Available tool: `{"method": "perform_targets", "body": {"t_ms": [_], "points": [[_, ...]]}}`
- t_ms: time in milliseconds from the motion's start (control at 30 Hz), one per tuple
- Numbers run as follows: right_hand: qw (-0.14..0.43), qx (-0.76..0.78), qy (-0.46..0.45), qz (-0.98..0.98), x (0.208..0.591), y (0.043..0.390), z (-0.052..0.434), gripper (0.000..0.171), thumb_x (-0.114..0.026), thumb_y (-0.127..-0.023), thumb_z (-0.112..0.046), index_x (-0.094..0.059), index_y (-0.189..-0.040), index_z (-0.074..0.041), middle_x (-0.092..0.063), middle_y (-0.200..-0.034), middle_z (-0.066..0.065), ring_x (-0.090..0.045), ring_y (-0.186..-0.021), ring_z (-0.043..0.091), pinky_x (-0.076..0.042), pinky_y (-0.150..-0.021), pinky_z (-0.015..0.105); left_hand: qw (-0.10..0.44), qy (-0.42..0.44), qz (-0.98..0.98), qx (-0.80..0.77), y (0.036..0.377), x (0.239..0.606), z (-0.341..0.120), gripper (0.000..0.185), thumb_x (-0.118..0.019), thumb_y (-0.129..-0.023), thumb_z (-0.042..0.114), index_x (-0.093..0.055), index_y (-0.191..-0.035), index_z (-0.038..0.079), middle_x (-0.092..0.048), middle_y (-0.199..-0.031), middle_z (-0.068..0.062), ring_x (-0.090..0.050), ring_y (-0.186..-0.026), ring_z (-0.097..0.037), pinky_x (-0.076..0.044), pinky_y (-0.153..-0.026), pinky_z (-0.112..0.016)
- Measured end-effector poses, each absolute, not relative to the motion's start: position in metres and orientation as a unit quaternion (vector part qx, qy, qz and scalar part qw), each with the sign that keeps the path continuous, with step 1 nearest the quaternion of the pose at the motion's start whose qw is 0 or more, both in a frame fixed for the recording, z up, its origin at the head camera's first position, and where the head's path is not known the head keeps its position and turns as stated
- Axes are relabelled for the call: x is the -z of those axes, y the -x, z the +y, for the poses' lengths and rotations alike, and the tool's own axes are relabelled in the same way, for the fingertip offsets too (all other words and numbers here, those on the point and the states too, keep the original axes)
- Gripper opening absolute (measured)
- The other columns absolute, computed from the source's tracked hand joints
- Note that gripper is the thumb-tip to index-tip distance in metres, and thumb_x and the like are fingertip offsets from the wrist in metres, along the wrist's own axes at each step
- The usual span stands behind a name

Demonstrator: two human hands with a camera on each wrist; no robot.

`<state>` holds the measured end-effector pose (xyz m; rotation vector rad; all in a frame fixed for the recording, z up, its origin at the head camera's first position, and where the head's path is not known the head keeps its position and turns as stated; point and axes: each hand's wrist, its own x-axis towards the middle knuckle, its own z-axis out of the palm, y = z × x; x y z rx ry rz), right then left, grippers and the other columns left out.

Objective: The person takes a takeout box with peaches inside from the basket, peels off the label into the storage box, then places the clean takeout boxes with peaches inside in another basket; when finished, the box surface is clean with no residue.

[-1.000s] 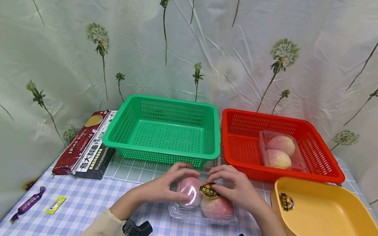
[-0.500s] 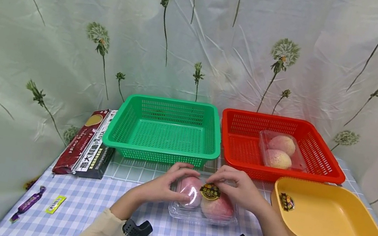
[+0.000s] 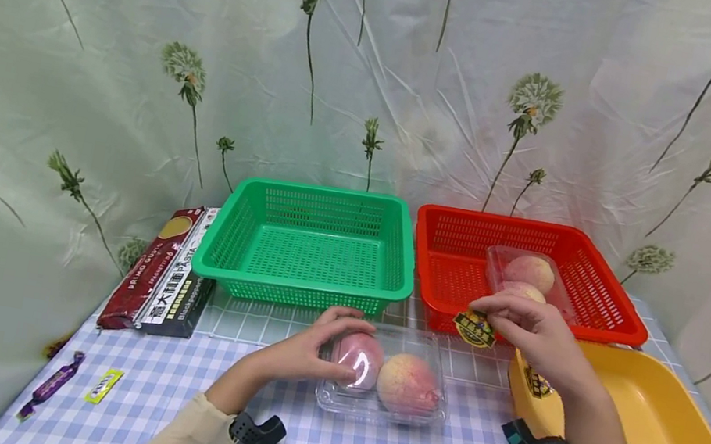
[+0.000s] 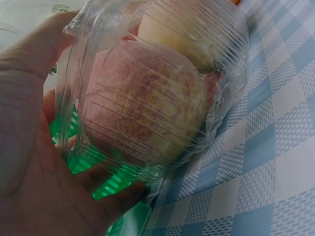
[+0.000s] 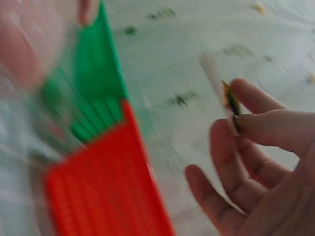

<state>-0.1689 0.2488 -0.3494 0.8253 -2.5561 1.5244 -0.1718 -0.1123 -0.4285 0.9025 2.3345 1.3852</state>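
Note:
A clear plastic fruit box [image 3: 381, 412] with two peaches [image 3: 410, 384] lies on the checked cloth. My left hand [image 3: 308, 347] grips its left end, thumb in front and fingers behind, as the left wrist view shows around the clear box wall [image 4: 147, 169]. Up and to the right of the box, my right hand [image 3: 538, 340] pinches a black-and-gold sticker [image 3: 474, 329] between thumb and fingertips, in front of the red basket. From the right wrist view the sticker [image 5: 230, 102] is seen nearly edge-on. A similar sticker [image 3: 539, 381] is on the yellow tray's left wall.
Behind the box stand a green basket [image 3: 302, 282] and a red basket [image 3: 447, 310] holding another peach box [image 3: 528, 272]. The yellow tray [image 3: 649, 417] is at the right, partly behind my right forearm. Pasta packs [image 3: 158, 266] and two wrapped candies [image 3: 54, 385] lie left.
My right hand has lifted the sticker off the fruit box lid and carried it up and right, towards the yellow tray and red basket. The left hand and the box have stayed in place.

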Motion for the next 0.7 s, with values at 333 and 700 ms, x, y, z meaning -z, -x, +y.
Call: {"method": "perform_targets", "body": {"t_ms": [333,700], "points": [[0.022,-0.456,-0.228,-0.86,0.351,0.166,0.326,0.022,-0.057,-0.098,0.001,-0.068,-0.117,0.001,-0.073,-0.104,-0.015,-0.069,-0.09,0.001,-0.055,-0.078,0.013,0.144,-0.304,0.811,-0.478,0.173,0.431,-0.113,0.066,-0.078,-0.084,0.032,-0.052,-0.144,0.022,-0.025,-0.157,-0.003,-0.037,-0.139,-0.031,-0.047,-0.104,-0.051],[-0.047,-0.415,-0.156,-0.895,0.366,0.161,0.381,0.019,-0.059,-0.097,-0.003,-0.07,-0.112,0.002,-0.071,-0.099,-0.02,-0.063,-0.08,0.007,-0.057,-0.064,0.027,0.145,-0.304,0.81,-0.479,0.175,0.433,-0.114,0.065,-0.077,-0.085,0.03,-0.052,-0.144,0.022,-0.025,-0.157,-0.003,-0.035,-0.14,-0.033,-0.047,-0.103,-0.051]]}}
